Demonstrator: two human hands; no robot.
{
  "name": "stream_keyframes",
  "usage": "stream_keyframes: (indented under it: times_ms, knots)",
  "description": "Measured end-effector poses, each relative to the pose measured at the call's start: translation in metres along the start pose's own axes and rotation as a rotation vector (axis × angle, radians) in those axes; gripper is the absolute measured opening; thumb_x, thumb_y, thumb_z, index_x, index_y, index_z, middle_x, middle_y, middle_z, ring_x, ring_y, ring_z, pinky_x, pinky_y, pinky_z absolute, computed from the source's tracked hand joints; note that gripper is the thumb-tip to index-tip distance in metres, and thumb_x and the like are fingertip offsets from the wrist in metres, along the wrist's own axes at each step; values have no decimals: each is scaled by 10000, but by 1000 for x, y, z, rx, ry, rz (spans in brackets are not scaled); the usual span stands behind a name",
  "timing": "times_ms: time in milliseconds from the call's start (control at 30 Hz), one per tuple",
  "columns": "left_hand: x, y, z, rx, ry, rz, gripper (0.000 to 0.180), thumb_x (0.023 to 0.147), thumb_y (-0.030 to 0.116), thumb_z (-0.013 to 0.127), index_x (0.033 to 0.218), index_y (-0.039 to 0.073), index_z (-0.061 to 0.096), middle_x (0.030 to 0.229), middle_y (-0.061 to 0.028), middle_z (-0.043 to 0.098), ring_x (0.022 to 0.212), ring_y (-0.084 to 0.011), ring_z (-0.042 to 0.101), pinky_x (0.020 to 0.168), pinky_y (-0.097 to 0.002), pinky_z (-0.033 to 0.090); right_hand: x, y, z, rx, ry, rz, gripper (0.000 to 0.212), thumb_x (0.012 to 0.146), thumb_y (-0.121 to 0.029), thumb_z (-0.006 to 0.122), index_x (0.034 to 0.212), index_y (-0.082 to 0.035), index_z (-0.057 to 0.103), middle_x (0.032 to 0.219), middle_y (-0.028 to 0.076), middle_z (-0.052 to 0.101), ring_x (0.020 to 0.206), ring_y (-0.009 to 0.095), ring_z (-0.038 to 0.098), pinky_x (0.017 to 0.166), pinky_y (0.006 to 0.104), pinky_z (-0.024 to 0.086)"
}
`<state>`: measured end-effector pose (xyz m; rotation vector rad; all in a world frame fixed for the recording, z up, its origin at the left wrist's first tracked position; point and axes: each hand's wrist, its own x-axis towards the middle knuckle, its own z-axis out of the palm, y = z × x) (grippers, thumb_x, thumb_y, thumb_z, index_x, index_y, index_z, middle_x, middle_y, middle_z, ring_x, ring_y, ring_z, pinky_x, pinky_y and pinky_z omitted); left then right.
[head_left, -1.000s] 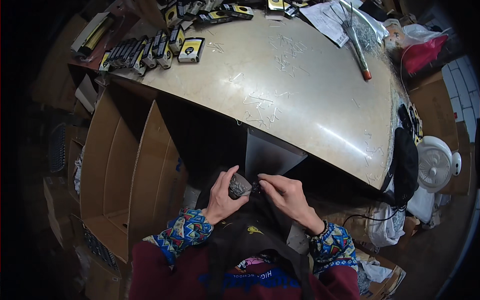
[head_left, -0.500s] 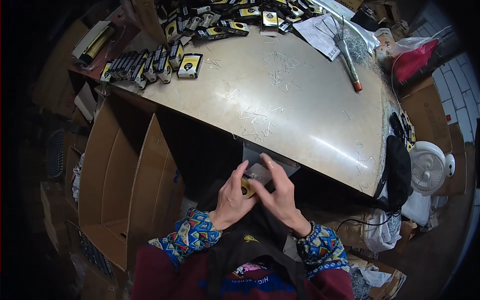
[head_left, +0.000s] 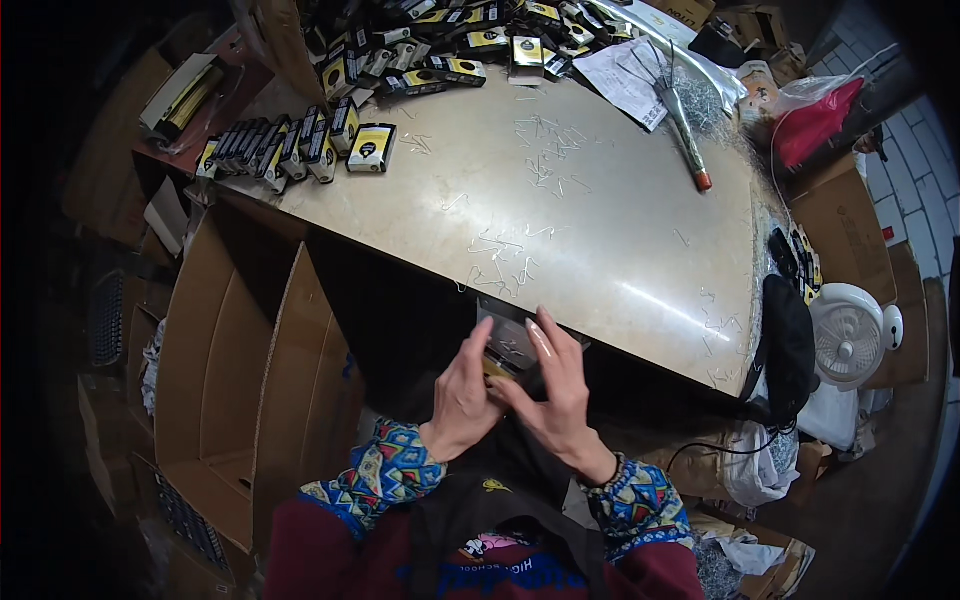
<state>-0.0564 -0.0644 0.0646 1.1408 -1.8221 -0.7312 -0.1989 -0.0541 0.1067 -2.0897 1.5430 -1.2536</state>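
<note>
Just below the table's front edge, my two hands are around a small black-and-yellow box point(head_left: 497, 370), mostly hidden by the fingers. My left hand point(head_left: 465, 395) is closed on its left side. My right hand point(head_left: 560, 398) holds its right side, the thumb across the near face and the longer fingers reaching forward. Behind the box shows a grey panel or tray point(head_left: 490, 312) with a few thin bright wire bits; whether these lie in the box or the tray I cannot tell. Bent wire hooks point(head_left: 500, 245) lie scattered on the metal-topped table point(head_left: 620, 200).
A row of similar boxes point(head_left: 270, 150) stands at the far left, and a heap of them point(head_left: 440, 60) at the back. A brush-like bundle point(head_left: 688, 140), papers point(head_left: 625, 80) and tangled wire point(head_left: 705, 100) lie far right. Open cartons point(head_left: 220, 380) stand left; a white fan point(head_left: 845, 335), right.
The view has shifted slightly. My fingers have moved a little on the small box, and less of its yellow face shows between them.
</note>
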Motion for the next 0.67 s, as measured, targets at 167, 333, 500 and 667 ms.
stream_keyframes:
  times_ms: [167,333,500,667]
  knots:
    - [6,6,3,-7,76,-7,828,716,109,798,1389,28,323,1149,-220,571,953,-406,631,783,-419,540,-6,19,6,113,208,106,339,795,-3,726,1113,59,625,1293,261,555,1115,330,615,921,356,496]
    - [11,3,1,-27,72,51,742,701,103,805,1307,61,378,1121,-196,574,947,-395,633,748,-414,546,-12,14,4,125,63,36,229,789,-2,731,1010,13,676,1190,244,620,988,317,662,821,358,533]
    - [10,8,0,-25,29,-110,629,700,59,748,1240,39,426,1044,-200,577,914,-408,613,734,-443,524,-15,9,8,445,10,304,282,833,23,696,1114,32,677,1133,181,677,989,176,659,826,255,524]
    - [15,8,-3,89,-33,-123,588,732,55,688,1259,21,429,1067,-212,571,996,-416,587,783,-450,507,-10,-9,12,542,52,542,214,913,5,615,1104,-12,708,1131,188,682,977,141,650,818,235,526]
